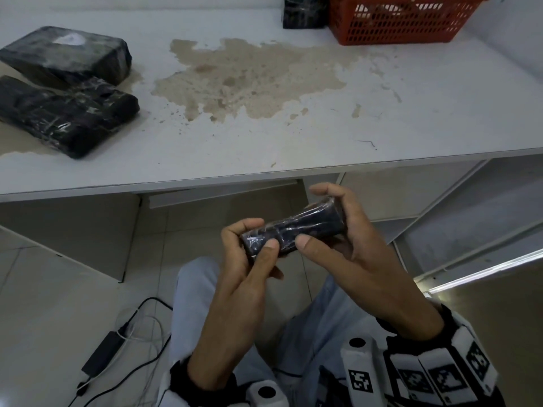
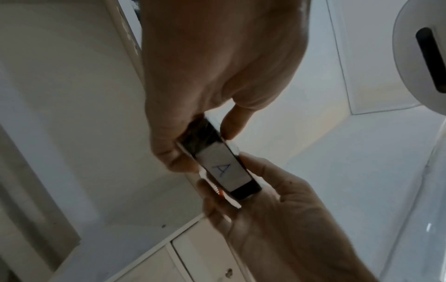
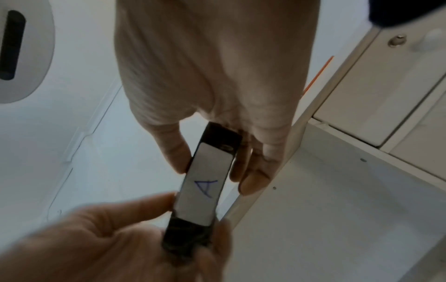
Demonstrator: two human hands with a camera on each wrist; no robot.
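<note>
A small black block wrapped in clear film (image 1: 293, 230) is held between both hands below the table's front edge, over my lap. My left hand (image 1: 252, 254) pinches its near left end between thumb and fingers. Around the far right end curl the fingers of my right hand (image 1: 340, 230), thumb on the near side. In the left wrist view the block's underside (image 2: 223, 169) carries a white label with a blue letter A, with the left hand (image 2: 205, 76) above and the right hand (image 2: 277, 219) below. The right wrist view shows the same label (image 3: 202, 187), right hand (image 3: 217, 76) and left hand (image 3: 108, 238).
The white table (image 1: 382, 127) has a large brown stain (image 1: 249, 80). Two bigger black wrapped bundles (image 1: 67, 54) (image 1: 64, 116) lie at its left. A red basket (image 1: 402, 19) and another black block (image 1: 304, 11) stand at the back. A power adapter with cables (image 1: 102, 353) lies on the floor.
</note>
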